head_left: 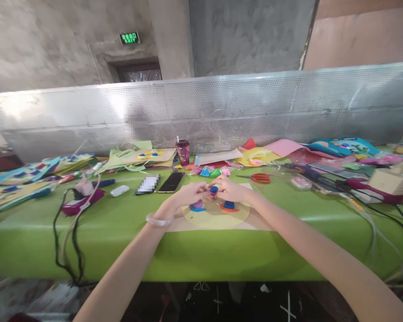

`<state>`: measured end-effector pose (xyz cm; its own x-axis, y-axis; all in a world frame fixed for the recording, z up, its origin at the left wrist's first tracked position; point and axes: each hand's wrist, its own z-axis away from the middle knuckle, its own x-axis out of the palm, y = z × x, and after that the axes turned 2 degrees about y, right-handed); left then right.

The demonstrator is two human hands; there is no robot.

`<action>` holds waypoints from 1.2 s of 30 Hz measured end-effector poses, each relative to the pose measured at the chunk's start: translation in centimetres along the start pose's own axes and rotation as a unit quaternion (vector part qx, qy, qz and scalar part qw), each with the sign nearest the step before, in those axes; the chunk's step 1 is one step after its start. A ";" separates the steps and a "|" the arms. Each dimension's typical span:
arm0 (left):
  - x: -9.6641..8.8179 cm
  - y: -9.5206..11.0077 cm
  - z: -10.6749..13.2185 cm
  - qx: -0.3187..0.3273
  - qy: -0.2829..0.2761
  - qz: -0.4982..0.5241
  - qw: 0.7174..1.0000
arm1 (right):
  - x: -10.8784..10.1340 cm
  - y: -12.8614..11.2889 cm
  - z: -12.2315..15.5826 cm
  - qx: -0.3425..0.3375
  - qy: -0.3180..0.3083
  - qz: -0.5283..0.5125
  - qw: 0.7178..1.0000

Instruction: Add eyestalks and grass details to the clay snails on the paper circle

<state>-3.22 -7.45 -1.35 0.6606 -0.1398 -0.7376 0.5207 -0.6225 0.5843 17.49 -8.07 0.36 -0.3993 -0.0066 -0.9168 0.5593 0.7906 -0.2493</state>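
Over a beige sheet [267, 223] that bears a pale yellow paper oval [215, 221], my left hand [195, 193] and my right hand [234, 190] meet, fingers bent. Between their fingertips is a small lump of blue clay [214, 189] with a pinkish underside, and both hands are closed on it. Beside my left hand a purple clay lump [198, 204] sits on a flat blue piece. Near my right hand lies a dark blue clay round [229, 205] on an orange piece [230, 210]. Some fingertips are hidden. My left wrist wears a pale bangle.
Red-handled scissors [260, 178] lie beyond my right hand. A black phone [171, 182] and a white case [120, 191] are to the left. Behind stands a drink cup [183, 153] with a straw, among coloured papers. Power strips [82, 202] with cables occupy both sides.
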 end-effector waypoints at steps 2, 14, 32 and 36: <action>-0.1 0.0 -0.1 0.010 -0.015 0.008 1.000 | -0.1 0.0 0.0 0.004 0.004 -0.005 1.000; -0.7 0.2 -0.1 0.031 0.016 0.032 0.999 | -0.3 0.2 0.0 -0.006 -0.008 -0.004 1.000; -0.4 0.3 0.1 0.002 -0.001 0.045 0.999 | -0.1 0.9 0.3 -0.019 -0.009 0.027 0.999; -0.4 0.1 0.1 -0.005 -0.001 0.030 1.000 | -0.4 0.6 0.3 -0.019 -0.004 0.031 0.999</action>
<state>-3.51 -7.48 -1.03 0.6902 -0.1783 -0.7013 0.4845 -0.6059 0.6310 18.19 -7.76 0.44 -0.3588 0.0389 -0.9326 0.5551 0.8122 -0.1797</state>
